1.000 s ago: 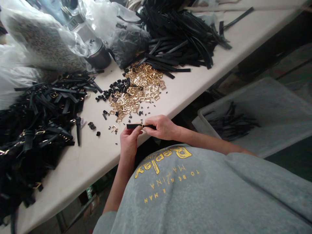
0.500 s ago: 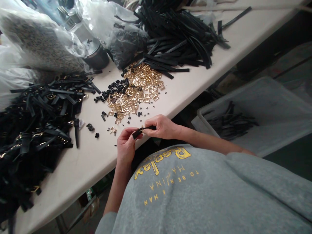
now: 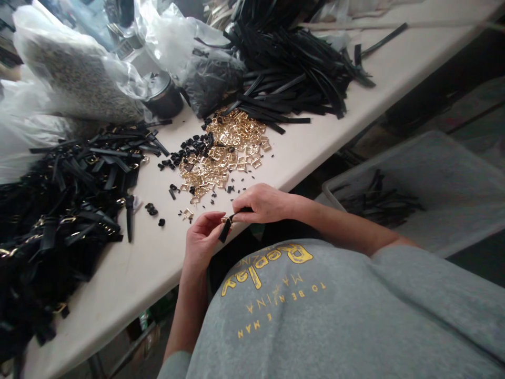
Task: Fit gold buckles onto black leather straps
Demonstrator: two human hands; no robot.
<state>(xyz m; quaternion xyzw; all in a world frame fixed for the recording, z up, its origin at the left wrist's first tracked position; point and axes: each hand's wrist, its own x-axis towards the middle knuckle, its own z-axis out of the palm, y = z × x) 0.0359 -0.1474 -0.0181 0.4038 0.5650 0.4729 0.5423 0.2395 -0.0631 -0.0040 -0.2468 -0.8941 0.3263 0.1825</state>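
Note:
Both my hands meet at the near edge of the table, joined by one short black strap [image 3: 224, 230] with a gold buckle [image 3: 225, 220] on it. My right hand [image 3: 263, 205] is closed around the strap's right part. Thumb and fingers of my left hand [image 3: 203, 237] pinch at the buckle, and the strap's free end hangs down beside the thumb. Just beyond my hands lies a heap of gold buckles [image 3: 221, 158], with small black loops [image 3: 193, 150] along its left side. A single buckle [image 3: 188, 214] rests near my left hand.
Finished-looking black straps with buckles [image 3: 79, 184] are piled at the left. Plain black strips [image 3: 292, 68] lie at the back. Plastic bags [image 3: 74, 73] and a dark metal can [image 3: 163, 95] stand behind. A translucent bin [image 3: 434, 173] holding strips sits beyond the table edge.
The strap's free end has swung from pointing left to pointing down toward me. My left hand has shifted slightly left and nearer, its fingers now at the buckle. My right hand keeps its hold.

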